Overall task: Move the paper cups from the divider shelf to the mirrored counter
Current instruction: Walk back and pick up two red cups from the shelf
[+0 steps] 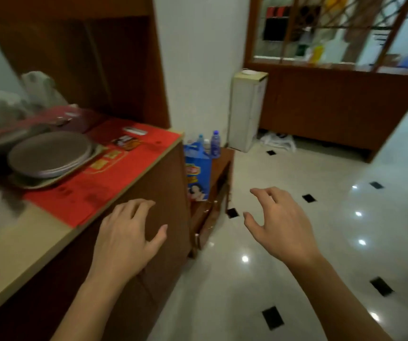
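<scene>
Left hand (126, 236) held empty at lower centre, fingers spread, over the counter (13, 252) edge, right hand (280, 223) empty at centre right, fingers apart and curled, paper cups not discernible, divider shelf (333, 64) seen upper right.

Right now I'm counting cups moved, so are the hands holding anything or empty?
Empty. The left hand and right hand both hang with fingers spread and nothing between them; no paper cup shows in this view.

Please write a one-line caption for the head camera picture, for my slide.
Both hands, left hand and right hand, open and empty beside the counter.
</scene>
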